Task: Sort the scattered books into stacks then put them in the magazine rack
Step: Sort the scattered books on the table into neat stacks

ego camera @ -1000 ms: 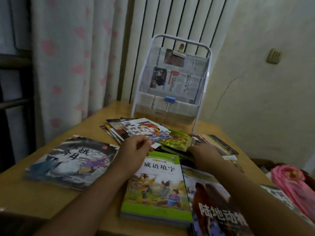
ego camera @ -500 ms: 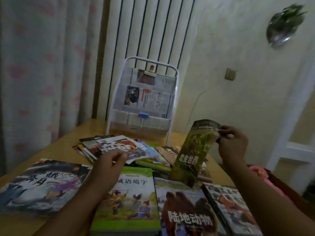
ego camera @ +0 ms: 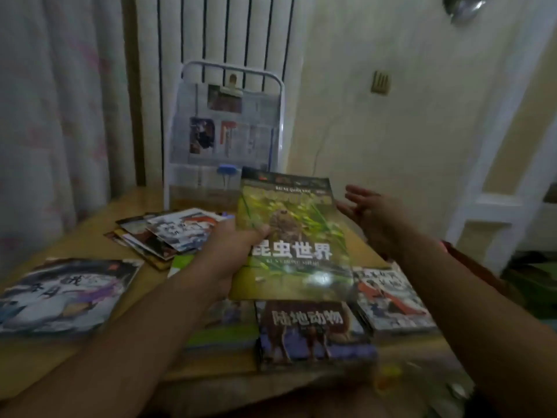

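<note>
At the centre of the frame we see the left hand point(ego camera: 232, 254) holding up a green insect book point(ego camera: 294, 236), thumb across the cover and fingers curled beneath its left edge; the forearm runs in from the lower left; the book is lifted above the table point(ego camera: 90, 233), cover facing us and tilted back a little. Just right of the book the right hand point(ego camera: 366, 212) hangs free, fingers straight and spread, gripping nothing; whether its fingertips brush the book's right edge we cannot tell; that forearm enters from the lower right.

Below the raised book lies a dark animal book point(ego camera: 313, 330) flat on the table; to its right rests a stack topped by a white and red cover point(ego camera: 391, 300); left of it a green-covered book point(ego camera: 223, 327) shows under the left arm. At the left edge lies a large pale book point(ego camera: 63, 294); a loose fan of thin books point(ego camera: 168, 230) sits at centre left. The white magazine rack point(ego camera: 226, 131) stands upright at the table's far side, upper middle, newspaper in its pockets, a blue clip point(ego camera: 227, 169) on its lower tier.
</note>
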